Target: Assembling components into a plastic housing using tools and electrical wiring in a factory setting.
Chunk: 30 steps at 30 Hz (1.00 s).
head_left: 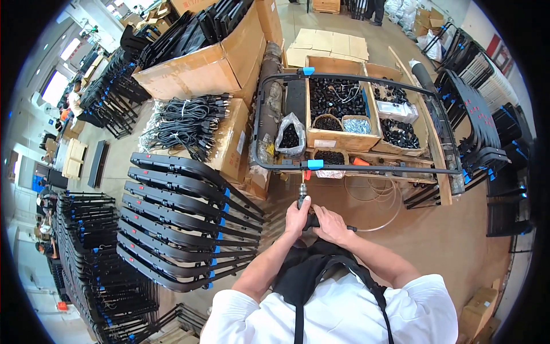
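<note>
My left hand point(297, 218) is wrapped round the body of a power drill point(303, 192). My right hand point(332, 225) closes on the drill's rear and grip, which the fingers partly hide. The drill's thin bit points away from me at the near bar of a black tubular frame point(384, 168), just left of a blue clip point(315, 164) on that bar. Whether the bit touches the bar I cannot tell. The frame lies across wooden bins, with another blue clip point(308, 71) on its far bar. Small red parts sit beside the bit.
Beyond the drill stand a wooden bin point(323, 140) of black fittings, a plastic bag point(290, 135) of black parts and a bag of silvery screws point(356, 126). A clear hose point(389, 221) loops at right. Stacked black frames point(172, 215) and bundled cables point(186, 123) stand at left.
</note>
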Each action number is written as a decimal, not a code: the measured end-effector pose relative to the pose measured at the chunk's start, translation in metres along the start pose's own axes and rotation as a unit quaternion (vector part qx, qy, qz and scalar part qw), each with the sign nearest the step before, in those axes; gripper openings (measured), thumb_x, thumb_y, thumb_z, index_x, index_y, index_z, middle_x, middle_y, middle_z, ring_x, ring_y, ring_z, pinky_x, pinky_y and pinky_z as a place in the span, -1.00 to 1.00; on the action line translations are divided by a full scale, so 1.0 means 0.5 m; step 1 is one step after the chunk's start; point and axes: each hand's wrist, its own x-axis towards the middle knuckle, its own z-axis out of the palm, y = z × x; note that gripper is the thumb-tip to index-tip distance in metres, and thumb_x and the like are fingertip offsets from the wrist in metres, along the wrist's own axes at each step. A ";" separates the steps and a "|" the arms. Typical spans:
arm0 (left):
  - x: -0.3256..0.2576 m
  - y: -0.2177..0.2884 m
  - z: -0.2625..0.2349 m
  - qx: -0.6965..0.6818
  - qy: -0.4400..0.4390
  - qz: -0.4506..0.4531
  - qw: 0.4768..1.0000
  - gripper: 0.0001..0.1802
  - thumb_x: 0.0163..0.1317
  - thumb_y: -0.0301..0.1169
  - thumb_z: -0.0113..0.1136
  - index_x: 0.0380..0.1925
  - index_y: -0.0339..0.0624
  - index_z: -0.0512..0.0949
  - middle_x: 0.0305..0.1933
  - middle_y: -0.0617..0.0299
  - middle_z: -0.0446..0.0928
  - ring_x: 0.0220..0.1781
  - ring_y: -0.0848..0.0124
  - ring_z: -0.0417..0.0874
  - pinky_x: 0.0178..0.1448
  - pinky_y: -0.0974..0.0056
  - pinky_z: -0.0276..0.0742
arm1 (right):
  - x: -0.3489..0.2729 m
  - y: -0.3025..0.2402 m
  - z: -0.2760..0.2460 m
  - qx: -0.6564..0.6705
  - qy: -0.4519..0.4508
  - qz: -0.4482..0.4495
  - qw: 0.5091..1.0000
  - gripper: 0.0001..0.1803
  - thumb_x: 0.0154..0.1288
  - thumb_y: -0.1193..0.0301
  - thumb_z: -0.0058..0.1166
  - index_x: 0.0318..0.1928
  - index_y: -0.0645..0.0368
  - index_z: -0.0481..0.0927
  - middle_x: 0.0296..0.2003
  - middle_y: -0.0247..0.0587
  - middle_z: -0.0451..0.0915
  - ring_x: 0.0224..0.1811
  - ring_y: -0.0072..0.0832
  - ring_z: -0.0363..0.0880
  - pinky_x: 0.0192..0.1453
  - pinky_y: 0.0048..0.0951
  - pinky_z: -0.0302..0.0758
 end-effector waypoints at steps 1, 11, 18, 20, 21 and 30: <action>0.002 0.002 -0.002 -0.001 -0.004 0.001 1.000 -0.50 0.47 0.07 0.30 -0.27 -0.23 0.64 -0.35 0.33 0.58 -0.28 0.51 0.50 -0.15 0.29 0.49 | 0.003 -0.002 0.001 -0.002 -0.002 0.007 1.000 -0.20 0.13 0.32 0.35 0.35 0.29 0.33 0.06 0.20 0.60 0.10 0.16 0.64 0.20 0.05 0.60; 0.005 0.039 -0.011 0.079 0.003 -0.009 0.997 -0.44 0.41 0.11 0.30 -0.26 -0.28 0.64 -0.32 0.21 0.65 -0.27 0.40 0.60 -0.12 0.17 0.53 | 0.022 0.001 0.002 0.019 -0.009 0.031 0.999 -0.19 0.10 0.33 0.35 0.32 0.35 0.30 0.07 0.32 0.62 0.11 0.21 0.64 0.21 0.06 0.60; 0.005 0.060 -0.005 0.090 0.008 0.003 0.996 -0.41 0.41 0.13 0.30 -0.23 -0.30 0.63 -0.31 0.15 0.66 -0.25 0.35 0.62 -0.09 0.12 0.56 | 0.032 0.008 -0.003 0.005 -0.031 0.048 0.998 -0.05 0.13 0.26 0.39 0.44 0.40 0.22 0.17 0.36 0.61 0.17 0.19 0.65 0.28 0.04 0.57; 0.012 0.058 -0.003 0.086 0.007 0.003 0.996 -0.40 0.41 0.14 0.30 -0.22 -0.30 0.63 -0.31 0.15 0.65 -0.24 0.34 0.62 -0.08 0.12 0.56 | 0.037 0.011 -0.003 -0.003 -0.033 0.044 0.998 -0.03 0.13 0.26 0.39 0.45 0.41 0.21 0.16 0.37 0.61 0.18 0.19 0.65 0.29 0.03 0.57; 0.013 0.060 -0.002 0.083 0.005 0.002 0.997 -0.39 0.41 0.14 0.30 -0.21 -0.31 0.63 -0.31 0.14 0.65 -0.24 0.34 0.62 -0.08 0.12 0.56 | 0.039 0.013 -0.004 -0.003 -0.035 0.050 0.998 -0.05 0.12 0.26 0.41 0.43 0.38 0.21 0.19 0.34 0.60 0.20 0.18 0.64 0.29 0.02 0.58; 0.032 0.061 0.000 0.087 0.011 -0.004 0.996 -0.37 0.41 0.17 0.29 -0.17 -0.31 0.64 -0.25 0.10 0.67 -0.19 0.32 0.62 -0.02 0.11 0.57 | 0.047 0.007 -0.018 0.008 -0.018 0.003 1.000 -0.28 0.14 0.34 0.36 0.28 0.29 0.37 0.16 0.21 0.54 0.14 0.19 0.62 0.24 0.07 0.58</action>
